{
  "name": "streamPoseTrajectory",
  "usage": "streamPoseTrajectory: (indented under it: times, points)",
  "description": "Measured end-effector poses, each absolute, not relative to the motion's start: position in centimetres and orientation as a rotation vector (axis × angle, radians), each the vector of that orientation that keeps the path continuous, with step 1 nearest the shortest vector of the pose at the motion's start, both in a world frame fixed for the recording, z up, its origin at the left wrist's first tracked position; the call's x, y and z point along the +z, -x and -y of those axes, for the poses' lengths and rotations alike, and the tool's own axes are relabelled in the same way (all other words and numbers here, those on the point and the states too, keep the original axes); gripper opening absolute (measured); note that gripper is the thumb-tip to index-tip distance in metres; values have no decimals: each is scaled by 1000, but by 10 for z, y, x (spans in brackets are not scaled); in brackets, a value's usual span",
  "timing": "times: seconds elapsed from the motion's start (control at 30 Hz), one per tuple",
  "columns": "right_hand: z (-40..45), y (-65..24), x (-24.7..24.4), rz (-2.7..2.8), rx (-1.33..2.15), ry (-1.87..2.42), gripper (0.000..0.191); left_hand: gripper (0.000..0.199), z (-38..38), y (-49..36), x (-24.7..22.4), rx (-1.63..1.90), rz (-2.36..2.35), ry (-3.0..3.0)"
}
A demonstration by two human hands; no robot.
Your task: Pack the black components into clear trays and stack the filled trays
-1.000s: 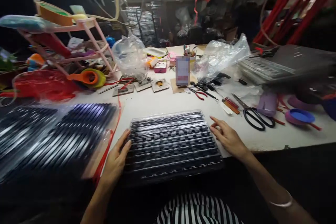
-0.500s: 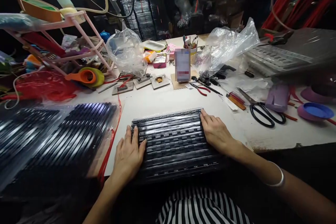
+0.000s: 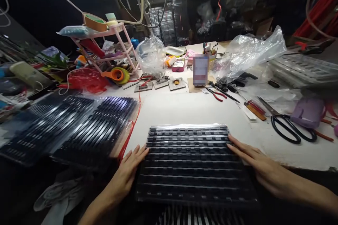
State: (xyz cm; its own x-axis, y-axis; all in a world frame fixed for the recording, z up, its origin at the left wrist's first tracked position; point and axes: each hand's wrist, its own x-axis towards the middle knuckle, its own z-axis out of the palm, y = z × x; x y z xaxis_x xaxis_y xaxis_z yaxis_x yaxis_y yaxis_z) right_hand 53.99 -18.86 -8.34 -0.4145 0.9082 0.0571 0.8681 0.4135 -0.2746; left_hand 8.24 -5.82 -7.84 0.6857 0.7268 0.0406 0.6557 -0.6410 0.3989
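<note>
A black ribbed plastic tray [image 3: 187,161] with rows of small dark pieces and a shiny clear film at its far edge lies before me, its near part reaching past the table edge toward my lap. Along its left side, my left hand [image 3: 130,168] holds the rim with fingers stretched and pressed together; the thumb is hidden. On the opposite side my right hand [image 3: 261,163] holds the rim, fingertips on the upper right corner area and the lower fingers out of sight. Between both hands the tray sits roughly square to me.
More black ribbed trays [image 3: 105,126] under clear film lie at left, beside a red cord [image 3: 129,133]. At right are large scissors [image 3: 287,123], red-handled pliers [image 3: 218,95] and a purple container [image 3: 308,112]. A pink rack [image 3: 126,38] and clear plastic bags [image 3: 253,51] stand behind.
The tray has slid toward me and turned square. My hands moved from lying on its top to its two sides. The view has swung left.
</note>
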Motion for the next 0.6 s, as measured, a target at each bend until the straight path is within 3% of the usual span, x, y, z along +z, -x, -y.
streamPoseTrajectory:
  times: [0.1,0.2,0.3,0.37,0.47,0.6]
  points:
    - [199,-532,-92,2457,81,1571,74,62,66,-85,-100,471,-1162,-2761]
    - [192,-528,-96,2300,-169,1447,65,56,62,-93,-111,815,-1146,-2793]
    - [175,-532,-77,2192,-118,1312,50,39,49,-101,-87,1050,-1145,-2658]
    - [161,-535,-54,1980,-78,1422,33,41,37,-110,-56,1126,-1347,-2490]
    - [133,-528,-25,1629,-37,1766,35,46,16,-128,-14,1093,-1642,-2278]
    - [93,-512,-23,1597,231,2129,39,48,-18,-158,-8,619,-1860,-2219]
